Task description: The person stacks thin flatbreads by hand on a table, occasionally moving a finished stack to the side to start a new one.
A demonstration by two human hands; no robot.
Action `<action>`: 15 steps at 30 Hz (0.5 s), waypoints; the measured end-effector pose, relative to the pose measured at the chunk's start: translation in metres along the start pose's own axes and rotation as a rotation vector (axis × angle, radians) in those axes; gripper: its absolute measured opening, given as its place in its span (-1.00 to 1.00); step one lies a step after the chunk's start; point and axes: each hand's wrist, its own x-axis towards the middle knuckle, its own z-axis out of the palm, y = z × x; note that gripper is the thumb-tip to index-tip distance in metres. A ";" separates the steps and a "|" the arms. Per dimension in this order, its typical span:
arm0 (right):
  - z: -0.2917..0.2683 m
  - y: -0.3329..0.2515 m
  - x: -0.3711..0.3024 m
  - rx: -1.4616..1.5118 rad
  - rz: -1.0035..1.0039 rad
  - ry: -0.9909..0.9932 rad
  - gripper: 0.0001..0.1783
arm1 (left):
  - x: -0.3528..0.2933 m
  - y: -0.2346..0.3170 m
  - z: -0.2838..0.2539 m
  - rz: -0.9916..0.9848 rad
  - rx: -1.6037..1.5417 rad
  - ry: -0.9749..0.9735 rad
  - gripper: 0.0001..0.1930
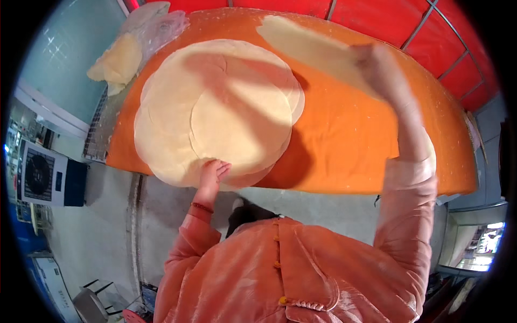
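Note:
A broad stack of thin round flatbreads, pale and overlapping, lies on an orange-covered table. At the near edge of the stack my left hand rests with its fingers extended over the top sheet, not gripping anything that I can see. My right hand, smeared by motion, is raised at the right over the table. It grips the edge of a single thin flatbread, which stretches out to the left toward the table's far edge. Shadows of my arm and head fall across the stack.
The orange tablecloth bears pale flour specks. At the far left, a clear plastic bag lies beside folded pieces of flatbread. A red panelled wall stands behind the table. A boxy appliance sits on the floor at left, near a chair.

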 end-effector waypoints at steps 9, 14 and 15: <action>0.351 -0.098 -0.100 0.021 -0.153 0.087 -0.63 | 0.012 -0.006 0.013 -0.099 -0.228 -0.108 -0.93; 0.320 -0.126 -0.075 0.047 -0.076 0.083 -0.70 | 0.016 -0.002 0.000 -0.154 -0.240 -0.155 -0.89; 0.305 -0.140 -0.063 0.003 -0.054 0.101 -0.75 | 0.018 0.001 0.002 -0.156 -0.228 -0.134 -0.88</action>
